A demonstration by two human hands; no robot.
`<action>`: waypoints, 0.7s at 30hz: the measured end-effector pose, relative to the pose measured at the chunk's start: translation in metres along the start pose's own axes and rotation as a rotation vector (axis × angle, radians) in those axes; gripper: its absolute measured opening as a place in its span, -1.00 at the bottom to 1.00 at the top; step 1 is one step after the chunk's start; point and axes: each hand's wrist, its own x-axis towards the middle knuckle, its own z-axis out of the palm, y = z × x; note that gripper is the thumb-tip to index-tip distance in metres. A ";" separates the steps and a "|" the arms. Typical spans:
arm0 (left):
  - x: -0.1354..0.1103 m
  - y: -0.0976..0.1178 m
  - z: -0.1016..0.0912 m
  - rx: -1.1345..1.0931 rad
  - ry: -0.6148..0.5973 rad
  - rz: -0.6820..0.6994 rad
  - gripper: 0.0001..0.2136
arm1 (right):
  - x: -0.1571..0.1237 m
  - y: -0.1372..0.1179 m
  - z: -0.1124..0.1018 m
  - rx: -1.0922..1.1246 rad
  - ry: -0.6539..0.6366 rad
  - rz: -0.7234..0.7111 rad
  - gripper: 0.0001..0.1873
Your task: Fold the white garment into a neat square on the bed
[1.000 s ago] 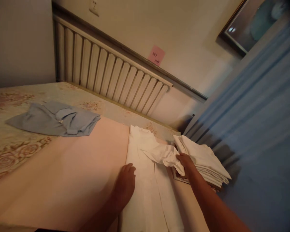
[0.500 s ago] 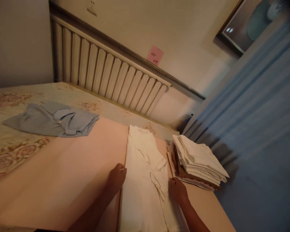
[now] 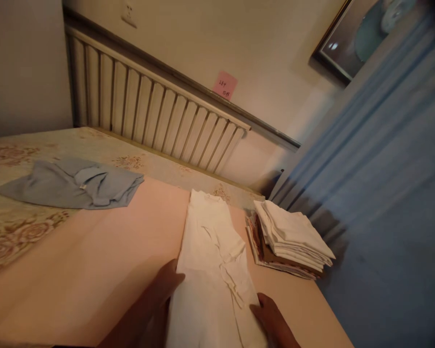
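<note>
Both hands flank a long, soft, creased white garment

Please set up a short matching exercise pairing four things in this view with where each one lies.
Things:
1. white garment
2. blue garment
3. stack of folded cloths
4. pink note

Places:
A. on the wall
B. between the left hand and right hand
C. bed's right edge
D. far left on the bed

Pairs: 1-B, 2-D, 3-C, 4-A

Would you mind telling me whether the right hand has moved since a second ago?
Yes. The right hand has pulled back toward the person, away from the stack of folded cloths, and now rests at the white garment's near right edge.
</note>
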 end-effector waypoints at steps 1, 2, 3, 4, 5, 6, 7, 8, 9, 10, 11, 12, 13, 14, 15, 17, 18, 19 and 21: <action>-0.005 -0.001 -0.006 -0.012 -0.041 0.025 -0.73 | -0.007 0.001 0.001 0.027 -0.043 -0.021 -0.70; -0.010 -0.003 -0.012 -0.017 -0.082 0.045 -0.71 | -0.014 0.002 0.000 0.023 -0.074 -0.037 -0.68; -0.014 -0.006 -0.017 -0.013 -0.116 0.065 -0.70 | -0.019 0.001 -0.002 -0.011 -0.089 -0.050 -0.67; -0.017 -0.010 -0.022 0.002 -0.134 0.075 -0.70 | -0.024 0.000 -0.005 -0.068 -0.079 -0.059 -0.66; -0.018 -0.015 -0.025 0.019 -0.133 0.079 -0.70 | -0.027 -0.004 -0.009 -0.135 -0.042 -0.064 -0.67; -0.019 -0.020 -0.027 0.027 -0.121 0.078 -0.70 | -0.028 -0.010 -0.013 -0.193 0.020 -0.069 -0.68; -0.018 -0.024 -0.028 0.024 -0.103 0.070 -0.69 | -0.027 -0.018 -0.016 -0.228 0.089 -0.086 -0.67; -0.016 -0.028 -0.027 0.009 -0.088 0.059 -0.69 | -0.024 -0.030 -0.018 -0.234 0.146 -0.127 -0.64; -0.012 -0.030 -0.026 -0.008 -0.070 0.047 -0.69 | -0.019 -0.044 -0.017 -0.215 0.189 -0.185 -0.61; -0.007 -0.032 -0.024 -0.019 -0.048 0.037 -0.68 | -0.012 -0.059 -0.013 -0.178 0.214 -0.256 -0.58; -0.002 -0.033 -0.022 -0.017 -0.022 0.025 -0.68 | -0.003 -0.077 -0.005 -0.127 0.216 -0.333 -0.56; 0.004 -0.033 -0.019 0.000 0.006 0.009 -0.68 | 0.007 -0.095 0.005 -0.075 0.217 -0.401 -0.53; 0.010 -0.033 -0.017 0.025 0.038 -0.005 -0.68 | 0.018 -0.113 0.019 -0.037 0.203 -0.472 -0.51; 0.016 -0.033 -0.014 0.054 0.065 -0.012 -0.68 | 0.031 -0.131 0.034 -0.016 0.197 -0.536 -0.49; 0.021 -0.033 -0.012 0.085 0.088 -0.015 -0.68 | 0.043 -0.148 0.052 -0.018 0.187 -0.604 -0.49; 0.028 -0.033 -0.009 0.144 0.115 -0.007 -0.66 | 0.067 -0.177 0.086 -0.067 0.167 -0.736 -0.49; 0.029 -0.033 -0.007 0.173 0.126 -0.001 -0.65 | 0.078 -0.189 0.102 -0.113 0.149 -0.777 -0.48; 0.030 -0.033 -0.007 0.201 0.137 -0.002 -0.63 | 0.088 -0.199 0.116 -0.165 0.136 -0.803 -0.47; 0.028 -0.035 -0.006 0.250 0.162 -0.029 -0.58 | 0.107 -0.214 0.138 -0.258 0.141 -0.823 -0.45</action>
